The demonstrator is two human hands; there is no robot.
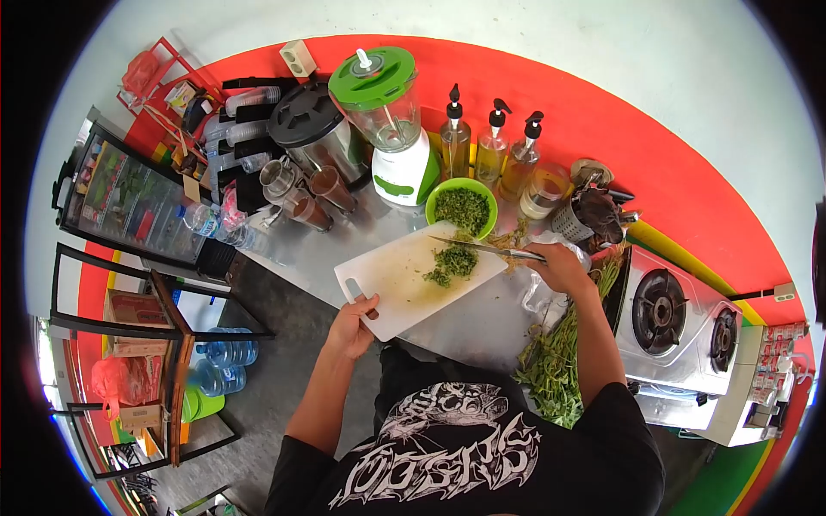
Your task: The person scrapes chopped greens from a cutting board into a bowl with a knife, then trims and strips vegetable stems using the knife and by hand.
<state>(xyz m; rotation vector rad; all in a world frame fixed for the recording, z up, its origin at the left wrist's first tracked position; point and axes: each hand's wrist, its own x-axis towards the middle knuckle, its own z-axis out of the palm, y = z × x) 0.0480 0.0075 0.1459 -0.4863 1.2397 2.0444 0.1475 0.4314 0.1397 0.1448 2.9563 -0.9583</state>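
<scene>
My left hand [351, 328] grips the near left corner of a white cutting board [387, 279], by its handle slot. The board is tilted, with its far edge against a green bowl [490, 209] that holds chopped greens [460, 206]. My right hand [561, 267] is closed round the handle of a knife [482, 248], whose blade lies over the board. A small pile of chopped greens [456, 261] rests on the board beside the blade, and some greens are at the bowl's near rim.
Behind the bowl stand a blender [400, 168] and pump bottles [490, 150]. Metal cups [280, 181] and brown drinks [331, 189] are at the left. Leafy stems [555, 361] lie by my right arm, near a gas stove [680, 301].
</scene>
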